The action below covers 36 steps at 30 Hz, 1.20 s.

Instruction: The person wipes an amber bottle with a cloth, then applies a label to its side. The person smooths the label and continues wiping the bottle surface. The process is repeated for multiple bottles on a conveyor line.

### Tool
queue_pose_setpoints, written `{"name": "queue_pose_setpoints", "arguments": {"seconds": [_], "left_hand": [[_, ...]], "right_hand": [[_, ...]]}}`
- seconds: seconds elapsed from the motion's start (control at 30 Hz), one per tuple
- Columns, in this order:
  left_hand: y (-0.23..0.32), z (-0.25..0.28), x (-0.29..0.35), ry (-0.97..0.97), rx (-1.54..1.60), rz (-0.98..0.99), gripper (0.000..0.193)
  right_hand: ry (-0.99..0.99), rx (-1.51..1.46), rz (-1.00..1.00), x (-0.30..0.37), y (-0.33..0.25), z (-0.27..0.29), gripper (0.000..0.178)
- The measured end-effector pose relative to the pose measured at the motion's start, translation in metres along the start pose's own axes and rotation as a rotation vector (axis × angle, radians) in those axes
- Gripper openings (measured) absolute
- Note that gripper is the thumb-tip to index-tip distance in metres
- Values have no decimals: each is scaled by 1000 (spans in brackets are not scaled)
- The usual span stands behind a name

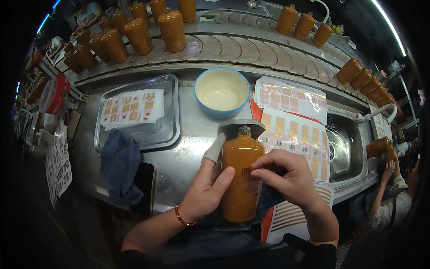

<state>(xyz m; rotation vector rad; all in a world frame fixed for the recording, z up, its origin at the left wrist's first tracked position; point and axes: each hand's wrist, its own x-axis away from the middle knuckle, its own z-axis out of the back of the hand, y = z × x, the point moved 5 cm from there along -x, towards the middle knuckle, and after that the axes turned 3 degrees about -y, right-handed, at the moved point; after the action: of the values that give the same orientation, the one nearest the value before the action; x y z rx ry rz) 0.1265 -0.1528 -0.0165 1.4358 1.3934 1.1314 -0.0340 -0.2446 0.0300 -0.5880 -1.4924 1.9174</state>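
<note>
An amber-brown glazed bottle (242, 197) with a narrow clear neck lies tilted in front of me, its neck pointing away. My left hand (204, 190) holds it along the left side, thumb on its front; a pale cover wraps one finger. On the bottle's front is a small dark printed mark (246, 171) with fainter marks below. My right hand (286, 175) touches the front beside that mark, thumb and forefinger pinched together. Whatever lies between those fingertips is too small to make out. Behind the bottle's neck stands a grey angled rest (254, 127).
A blue-rimmed bowl (219, 110), a metal tray (172, 130) with decal sheets (134, 106), a dark cloth (118, 161) and more decal sheets (293, 139) surround the bottle. At right are a sink (345, 150) and a co-worker's hand (389, 172). Beyond runs a conveyor (233, 49) with several bottles.
</note>
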Motion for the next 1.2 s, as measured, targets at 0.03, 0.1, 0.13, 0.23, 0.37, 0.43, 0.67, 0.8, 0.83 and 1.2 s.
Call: {"name": "queue_pose_setpoints", "arguments": {"seconds": [0.03,0.1,0.13,0.23,0.37,0.43,0.67,0.8,0.83,1.2], "left_hand": [[0,-4,1,8,28,5,80],[-9,-3,1,23,-81,19,95],[-10,-2,1,16,-153,42,99],[-17,0,-2,13,-179,49,108],[-13,2,0,-13,-213,52,107],[-11,3,2,-11,-181,53,105],[-13,7,-7,35,-73,-3,92],[-13,7,-10,44,-149,-35,88],[-11,7,-11,38,-145,-19,88],[-7,10,-9,-24,-66,35,77]], "right_hand": [[21,35,28,-1,2,-4,12],[92,132,69,-2,-1,-8,14],[107,182,65,-2,-5,-10,15],[144,207,56,-2,-3,-11,23],[245,102,-8,1,13,-6,33],[276,54,-65,6,25,-5,44],[131,-392,-169,15,47,-27,82],[144,-336,-171,13,48,-25,83],[145,-357,-181,12,49,-25,82],[87,-473,-186,9,46,-26,86]]}}
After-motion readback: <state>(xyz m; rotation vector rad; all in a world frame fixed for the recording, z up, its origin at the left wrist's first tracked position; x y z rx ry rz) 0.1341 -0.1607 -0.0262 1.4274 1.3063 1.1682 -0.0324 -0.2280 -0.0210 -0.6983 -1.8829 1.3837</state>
